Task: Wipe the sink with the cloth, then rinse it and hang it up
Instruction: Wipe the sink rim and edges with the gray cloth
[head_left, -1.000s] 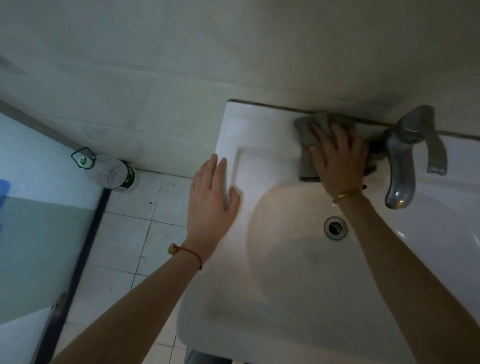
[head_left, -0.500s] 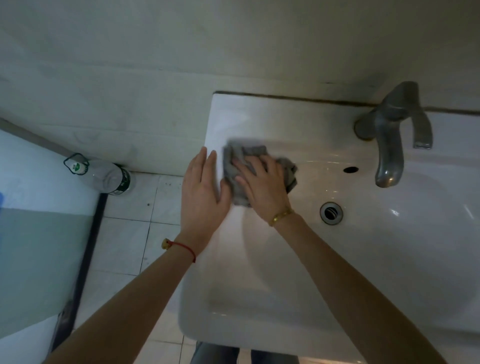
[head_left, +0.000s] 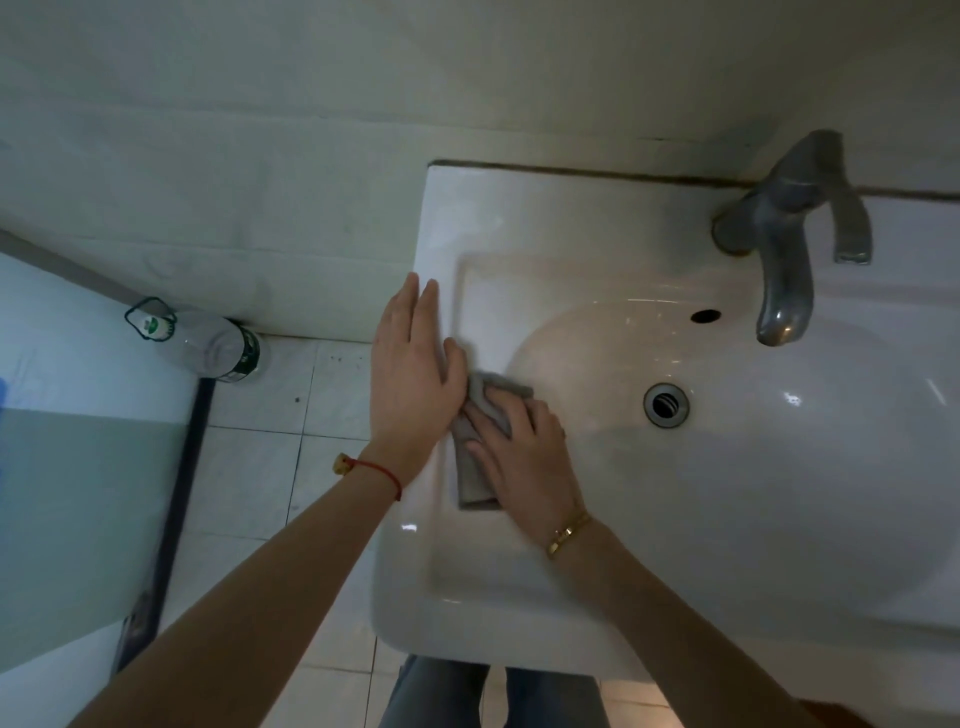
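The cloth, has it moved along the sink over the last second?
Yes. The cloth went from the back ledge beside the faucet to the sink's left ledge, toward the person, under the right hand.

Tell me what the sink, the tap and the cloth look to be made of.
Sink: glazed white ceramic, probably; smooth and glossy, with bright highlights.
Tap: metal by the look, dull grey with a soft sheen, not mirror-bright.
Cloth: soft grey fabric, matte and creased under the right hand; the weave is too small to tell.

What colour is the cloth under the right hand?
Grey, plain; the cloth shows best in the head view.
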